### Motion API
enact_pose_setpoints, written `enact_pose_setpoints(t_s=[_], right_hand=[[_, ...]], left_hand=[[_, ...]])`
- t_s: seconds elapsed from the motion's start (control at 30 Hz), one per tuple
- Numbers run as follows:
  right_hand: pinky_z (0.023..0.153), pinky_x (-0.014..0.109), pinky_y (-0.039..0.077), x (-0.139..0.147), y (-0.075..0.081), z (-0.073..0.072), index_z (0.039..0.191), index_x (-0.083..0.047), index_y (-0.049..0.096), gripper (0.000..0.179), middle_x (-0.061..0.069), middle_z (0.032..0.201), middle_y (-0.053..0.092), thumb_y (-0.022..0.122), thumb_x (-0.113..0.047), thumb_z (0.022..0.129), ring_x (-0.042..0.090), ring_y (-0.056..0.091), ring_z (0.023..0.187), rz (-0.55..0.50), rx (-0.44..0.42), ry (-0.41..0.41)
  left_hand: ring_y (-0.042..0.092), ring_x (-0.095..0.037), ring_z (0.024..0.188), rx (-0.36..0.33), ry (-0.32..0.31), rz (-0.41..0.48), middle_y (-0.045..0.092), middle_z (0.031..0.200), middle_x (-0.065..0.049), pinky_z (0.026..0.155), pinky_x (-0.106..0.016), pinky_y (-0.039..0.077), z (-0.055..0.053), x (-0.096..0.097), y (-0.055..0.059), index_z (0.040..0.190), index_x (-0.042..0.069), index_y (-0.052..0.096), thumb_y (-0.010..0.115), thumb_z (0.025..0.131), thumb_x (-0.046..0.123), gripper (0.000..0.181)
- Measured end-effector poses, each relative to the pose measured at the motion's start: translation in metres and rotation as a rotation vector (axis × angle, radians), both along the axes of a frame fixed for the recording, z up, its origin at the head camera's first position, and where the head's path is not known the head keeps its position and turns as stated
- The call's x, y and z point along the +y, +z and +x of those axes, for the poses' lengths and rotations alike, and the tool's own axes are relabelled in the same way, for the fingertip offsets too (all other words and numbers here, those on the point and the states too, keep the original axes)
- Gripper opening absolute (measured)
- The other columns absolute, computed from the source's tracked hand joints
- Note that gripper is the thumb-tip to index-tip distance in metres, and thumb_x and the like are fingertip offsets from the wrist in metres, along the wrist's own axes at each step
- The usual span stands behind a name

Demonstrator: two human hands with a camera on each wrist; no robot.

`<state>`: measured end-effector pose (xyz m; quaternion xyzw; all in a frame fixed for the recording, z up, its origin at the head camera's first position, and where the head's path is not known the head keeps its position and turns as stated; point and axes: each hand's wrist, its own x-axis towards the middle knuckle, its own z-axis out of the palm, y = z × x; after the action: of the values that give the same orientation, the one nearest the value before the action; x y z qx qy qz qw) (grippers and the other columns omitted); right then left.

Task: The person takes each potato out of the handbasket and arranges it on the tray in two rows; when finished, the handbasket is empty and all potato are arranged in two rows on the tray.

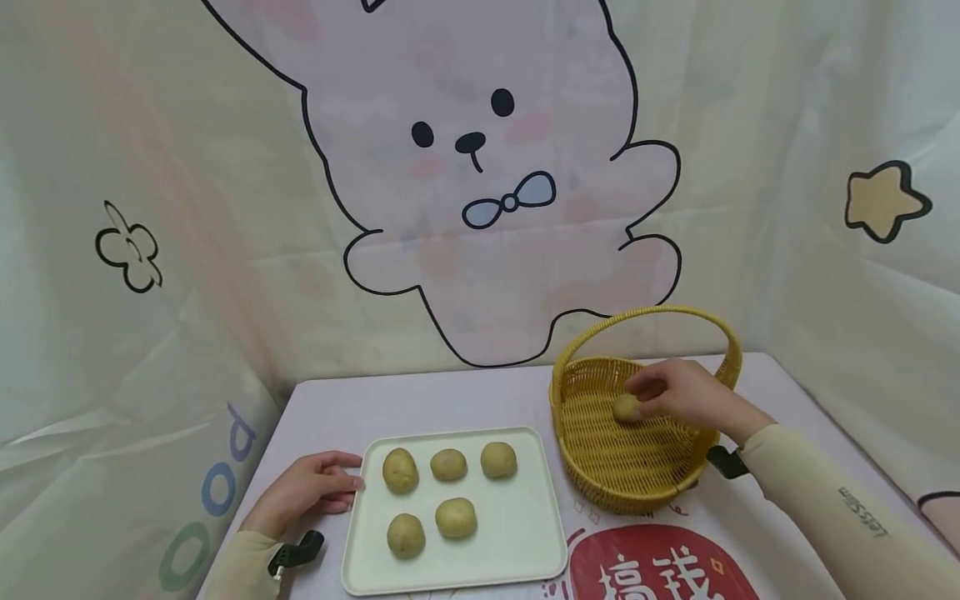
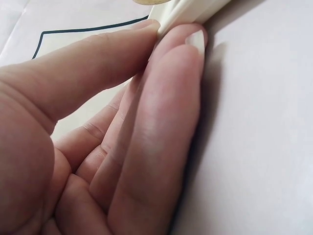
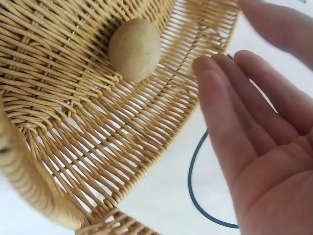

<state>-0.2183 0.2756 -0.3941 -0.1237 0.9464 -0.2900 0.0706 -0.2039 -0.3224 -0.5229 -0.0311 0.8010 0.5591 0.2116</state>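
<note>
At the left edge of a white rectangular tray (image 1: 517,533), my left hand (image 1: 313,486) pinches the rim between thumb and fingers; the left wrist view shows the thumb (image 2: 112,58) on the rim with the fingers against its underside. Several potatoes (image 1: 456,517) lie on the tray in two rows. My right hand (image 1: 693,396) reaches over a wicker basket (image 1: 622,475) with a tall handle. One potato (image 3: 134,49) rests inside the basket, apart from the right hand's extended fingers (image 3: 220,107) in the right wrist view. Nothing is in that hand.
The basket's arched handle (image 1: 652,312) rises beside the right forearm. A white cloth with a red printed patch (image 1: 660,567) covers the table. Printed curtains (image 1: 487,275) hang behind and at both sides.
</note>
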Motion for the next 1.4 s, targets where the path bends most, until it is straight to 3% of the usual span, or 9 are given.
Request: enact_pose_setpoints(t_s=[0.4, 0.67, 1.03, 1.4], right_hand=[[0.106, 0.058, 0.057, 0.010, -0.017, -0.031, 0.132, 0.002, 0.073, 0.044, 0.020, 0.128, 0.076, 0.082, -0.008, 0.090, 0.037, 0.068, 0.123, -0.011, -0.121, -0.055], [0.101, 0.057, 0.058, 0.015, -0.026, -0.046, 0.128, 0.005, 0.074, 0.047, 0.021, 0.123, 0.077, 0.084, -0.002, 0.083, 0.034, 0.071, 0.112, 0.054, -0.141, -0.064], [0.098, 0.055, 0.058, 0.014, -0.039, -0.055, 0.121, 0.001, 0.078, 0.043, 0.016, 0.116, 0.079, 0.085, -0.004, 0.078, 0.030, 0.070, 0.108, 0.066, -0.139, -0.047], [0.090, 0.048, 0.058, 0.007, -0.045, -0.057, 0.118, 0.001, 0.079, 0.041, 0.015, 0.112, 0.080, 0.092, -0.018, 0.084, 0.027, 0.070, 0.102, 0.064, -0.122, -0.032]], left_hand=[[0.076, -0.015, 0.080, 0.000, -0.007, 0.024, 0.075, 0.092, -0.005, 0.075, -0.030, 0.067, 0.000, -0.001, 0.000, 0.144, -0.006, 0.059, 0.084, 0.095, 0.023, 0.062], [0.077, -0.015, 0.079, -0.003, -0.007, 0.046, 0.073, 0.088, -0.004, 0.074, -0.030, 0.067, -0.001, -0.001, -0.001, 0.144, -0.006, 0.058, 0.085, 0.095, 0.021, 0.063], [0.076, -0.015, 0.079, -0.001, 0.003, 0.038, 0.073, 0.089, -0.005, 0.074, -0.030, 0.067, 0.000, -0.001, -0.001, 0.144, -0.005, 0.059, 0.086, 0.094, 0.021, 0.062], [0.076, -0.015, 0.079, -0.006, 0.010, 0.027, 0.073, 0.091, -0.006, 0.075, -0.030, 0.067, 0.001, -0.001, -0.002, 0.143, -0.005, 0.060, 0.085, 0.095, 0.021, 0.061]])
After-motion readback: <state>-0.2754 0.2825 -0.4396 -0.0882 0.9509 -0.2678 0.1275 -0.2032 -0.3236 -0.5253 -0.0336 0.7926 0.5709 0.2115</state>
